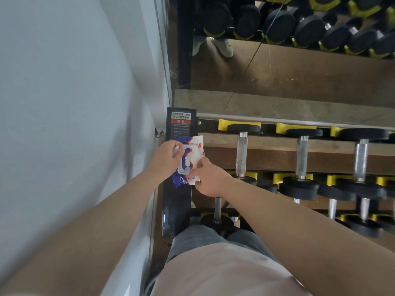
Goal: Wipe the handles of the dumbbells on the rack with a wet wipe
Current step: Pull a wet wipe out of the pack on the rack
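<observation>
Pack [196, 145]: soft blue-and-white pouch, held between both hands above the rack post [181, 124]. It is judged light, crinkly and slippery, likely to buckle if squeezed.
Left hand [168, 155]: fingers are curled round the pack's left edge.
Right hand [210, 178]: the pack's near right corner is pinched.
Lid [187, 160]: lies between the two grips.
Wipe: whether one is drawn out cannot be told. It is expected to be limp and damp, best pinched at a corner.
Handles [241, 154]: bare metal, rigid, just right of the right-hand grip, judged best wiped in place.
</observation>
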A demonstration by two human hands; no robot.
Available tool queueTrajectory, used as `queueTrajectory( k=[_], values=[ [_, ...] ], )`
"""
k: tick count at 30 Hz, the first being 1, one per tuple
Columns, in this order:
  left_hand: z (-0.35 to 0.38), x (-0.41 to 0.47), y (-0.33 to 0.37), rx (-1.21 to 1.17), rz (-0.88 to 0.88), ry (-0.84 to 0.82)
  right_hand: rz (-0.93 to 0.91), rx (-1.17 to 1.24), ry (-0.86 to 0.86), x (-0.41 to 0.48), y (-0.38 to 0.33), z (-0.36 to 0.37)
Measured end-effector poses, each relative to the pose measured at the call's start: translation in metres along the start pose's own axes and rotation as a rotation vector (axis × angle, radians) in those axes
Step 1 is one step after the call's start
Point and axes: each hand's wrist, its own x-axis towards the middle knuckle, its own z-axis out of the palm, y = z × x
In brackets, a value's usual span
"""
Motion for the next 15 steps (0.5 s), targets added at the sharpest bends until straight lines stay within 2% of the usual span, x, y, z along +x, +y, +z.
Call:
queueTrajectory(
  k=[3,10,12,15],
  values=[
    [0.000,-0.002,-0.001,0.188,0.099,-0.045,-0.007,-0.026,-0.005,0.000,-0.001,0.001],
    [0.005,-0.003,-0.003,0.350,0.143,-0.013,-0.014,-0.035,-0.041,-0.001,-0.001,-0.001],
    [0.009,-0.002,-0.004,0.351,0.108,-0.024,-0.012,-0.033,-0.040,0.000,0.000,-0.001],
    [0.013,0.002,-0.003,0.183,-0.021,-0.029,-0.014,-0.026,-0.033,-0.001,0.000,0.000]
  ],
)
